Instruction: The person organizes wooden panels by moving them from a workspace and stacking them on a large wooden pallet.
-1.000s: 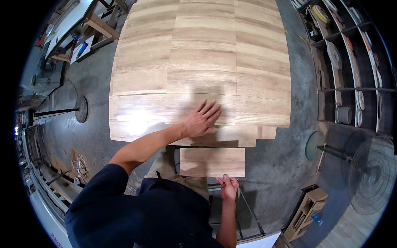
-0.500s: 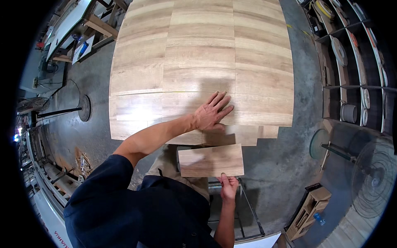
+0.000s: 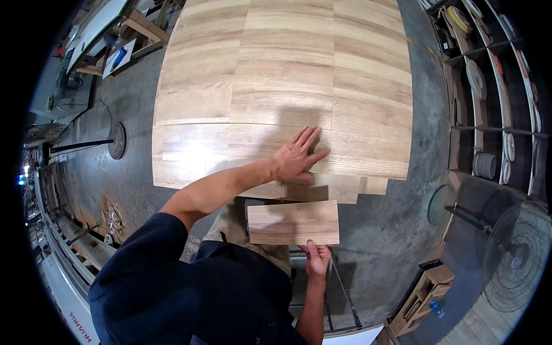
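My left hand (image 3: 296,158) lies with fingers outstretched on top of a broad spread of wood-grain boards (image 3: 282,75), near its front edge. My right hand (image 3: 316,259) pinches the lower edge of a small rectangular wood-grain board (image 3: 294,224), thumb on top and fingers mostly hidden beneath. That small board is held level in front of my body, just short of the spread's near edge. Lower boards (image 3: 339,188) jut out in steps under the front edge, and shadows of my arm fall across them.
A dark shelf unit (image 3: 489,103) with rolls of edging tape (image 3: 485,165) stands on the right. Floor fans are at the right (image 3: 516,261) and left (image 3: 117,141). A workbench (image 3: 98,31) is at the far left, and a wooden box (image 3: 422,299) sits lower right.
The view has shifted slightly. Both hands keep nearly the same places, the left flat on the boards and the right still gripping the small board.
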